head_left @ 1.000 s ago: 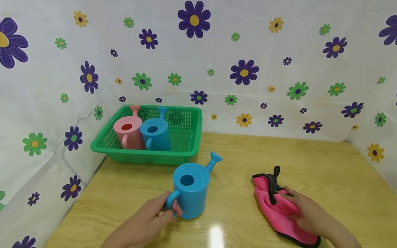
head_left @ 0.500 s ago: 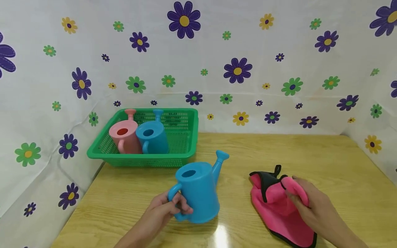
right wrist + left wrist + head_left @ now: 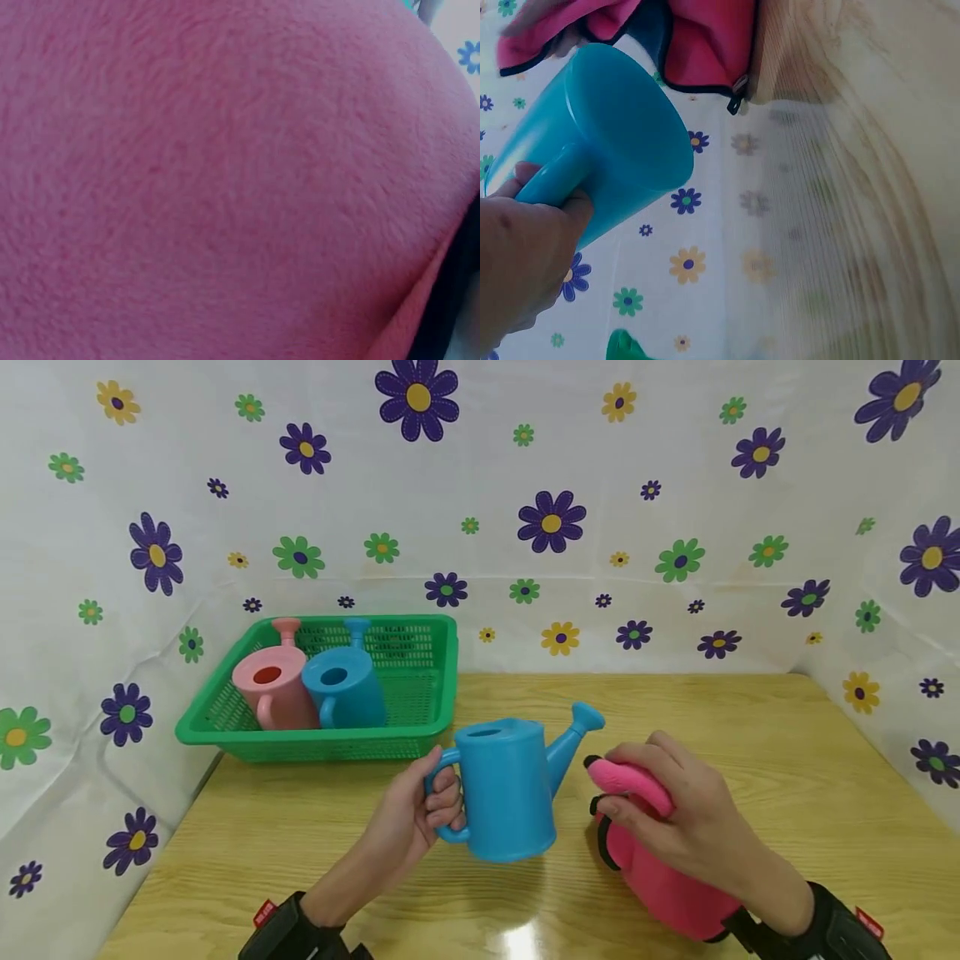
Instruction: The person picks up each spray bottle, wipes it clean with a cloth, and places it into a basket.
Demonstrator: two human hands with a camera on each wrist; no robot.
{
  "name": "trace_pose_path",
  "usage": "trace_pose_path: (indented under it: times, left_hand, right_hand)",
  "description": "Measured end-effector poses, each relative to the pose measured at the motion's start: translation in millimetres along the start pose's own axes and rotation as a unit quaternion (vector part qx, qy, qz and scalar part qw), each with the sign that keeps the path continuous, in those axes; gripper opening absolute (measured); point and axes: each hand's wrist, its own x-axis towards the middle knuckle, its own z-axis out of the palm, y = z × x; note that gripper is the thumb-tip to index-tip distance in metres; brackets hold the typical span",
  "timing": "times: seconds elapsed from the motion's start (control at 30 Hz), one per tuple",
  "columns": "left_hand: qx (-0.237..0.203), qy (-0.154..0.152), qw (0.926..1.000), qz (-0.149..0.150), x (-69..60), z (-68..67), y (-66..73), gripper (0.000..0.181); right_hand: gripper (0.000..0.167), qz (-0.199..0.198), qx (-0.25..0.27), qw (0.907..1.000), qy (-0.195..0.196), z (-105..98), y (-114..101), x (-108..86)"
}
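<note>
My left hand grips the handle of a blue watering can, its fingers curled round the loop. The can is held above the table, its spout pointing right toward the cloth. In the left wrist view the base of the watering can faces the camera. My right hand pinches a fold of a pink cloth with black edging, thumb below and fingers above. The lower part of the cloth hangs under the hand. Pink fluffy fabric fills most of the right wrist view.
At the back left stands a green basket. Inside it are a pink watering can and another blue watering can, side by side. The wooden table meets a flower-patterned white sheet behind and at the sides.
My left hand has raised the watering can off the table and turned it more upright, moving it right. My right hand has gathered up the cloth and brought it left, nearer the spout.
</note>
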Motion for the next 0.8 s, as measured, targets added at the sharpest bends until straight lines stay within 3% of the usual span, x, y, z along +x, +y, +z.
trace_pose_path:
  times: [0.27,0.33,0.5,0.8]
  left_hand:
    - [0.015,-0.019,0.9996,0.014,17.9,13.5,-10.1,0.043]
    - [0.023,-0.023,0.9994,0.013,20.1,18.0,-12.1,0.043]
    - [0.055,-0.025,0.998,0.019,22.9,27.8,-13.0,0.043]
    - [0.093,-0.024,0.9947,0.036,23.9,30.6,-12.9,0.044]
  right_hand:
    - [0.031,-0.043,-0.072,0.9942,-0.067,15,-15,32.0]
    - [0.038,-0.053,-0.093,0.9914,-0.076,19,-16,36.4]
    - [0.057,-0.072,-0.151,0.9824,-0.083,26,-19,42.1]
    - [0.056,-0.114,-0.2,0.9698,-0.081,35,-22,41.7]
